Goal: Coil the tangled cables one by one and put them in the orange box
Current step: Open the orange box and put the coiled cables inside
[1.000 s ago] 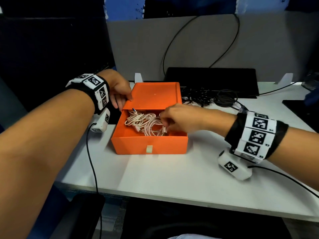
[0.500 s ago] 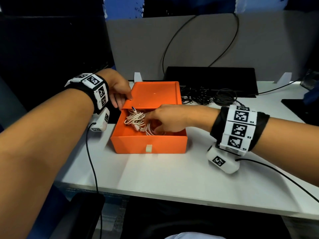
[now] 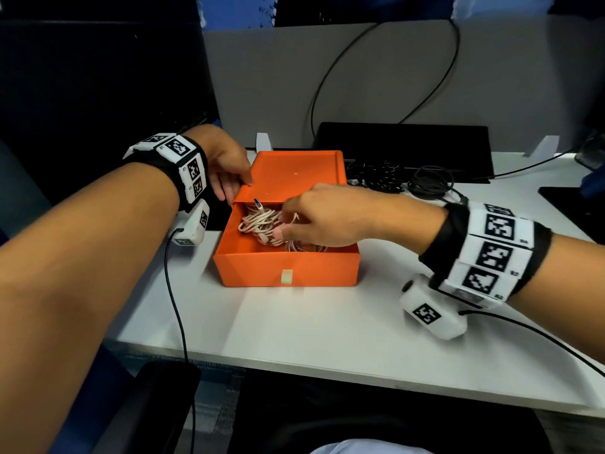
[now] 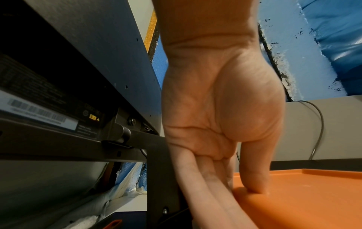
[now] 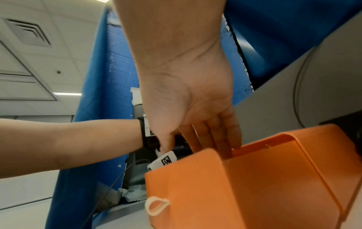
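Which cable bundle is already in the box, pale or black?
The pale pinkish-white cable bundle lies inside the orange box, under the right hand. The black cables sit tangled on the desk behind the box.

We see orange box (image 3: 288, 263) on white table (image 3: 327, 326), drawer pulled open toward us. Left hand (image 3: 226, 168) grips sleeve's left edge. Right hand (image 3: 330, 217) reaches into drawer, fingers curled among pale coiled cables (image 3: 258, 221). Black cable tangle (image 3: 406, 181) lies on table behind box.
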`<state>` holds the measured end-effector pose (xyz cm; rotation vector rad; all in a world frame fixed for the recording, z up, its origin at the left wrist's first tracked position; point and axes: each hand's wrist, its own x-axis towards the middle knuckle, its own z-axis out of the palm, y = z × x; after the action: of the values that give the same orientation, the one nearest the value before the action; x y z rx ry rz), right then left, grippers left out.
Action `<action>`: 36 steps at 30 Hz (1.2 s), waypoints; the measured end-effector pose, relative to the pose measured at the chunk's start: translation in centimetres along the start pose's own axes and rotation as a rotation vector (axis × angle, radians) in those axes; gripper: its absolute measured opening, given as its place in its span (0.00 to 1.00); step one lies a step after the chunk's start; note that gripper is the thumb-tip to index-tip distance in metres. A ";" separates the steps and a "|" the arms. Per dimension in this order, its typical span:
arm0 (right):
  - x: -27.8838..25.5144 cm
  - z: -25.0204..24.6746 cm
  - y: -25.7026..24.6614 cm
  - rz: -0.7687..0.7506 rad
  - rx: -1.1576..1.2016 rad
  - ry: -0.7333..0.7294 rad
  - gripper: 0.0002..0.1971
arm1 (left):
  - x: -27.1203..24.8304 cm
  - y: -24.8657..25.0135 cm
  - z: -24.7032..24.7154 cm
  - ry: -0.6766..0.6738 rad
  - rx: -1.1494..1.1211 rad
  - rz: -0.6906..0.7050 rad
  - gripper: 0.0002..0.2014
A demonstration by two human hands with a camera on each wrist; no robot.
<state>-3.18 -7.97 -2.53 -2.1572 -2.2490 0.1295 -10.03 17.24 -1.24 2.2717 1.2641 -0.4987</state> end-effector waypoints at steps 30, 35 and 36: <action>-0.2 0.3 0.9 0.091 -0.286 0.122 0.07 | -0.1 0.5 -0.1 0.001 0.021 -0.018 0.20; -0.8 -0.8 1.2 0.097 -0.268 0.109 0.10 | 0.0 0.4 -0.2 0.001 0.007 -0.006 0.19; -0.8 -1.0 1.4 0.092 -0.259 0.050 0.13 | 0.0 0.4 -0.2 0.000 0.007 -0.006 0.19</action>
<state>-1.73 -8.64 -1.59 -2.3572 -2.2484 -0.2250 -9.63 17.16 -1.02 2.2739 1.2712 -0.5062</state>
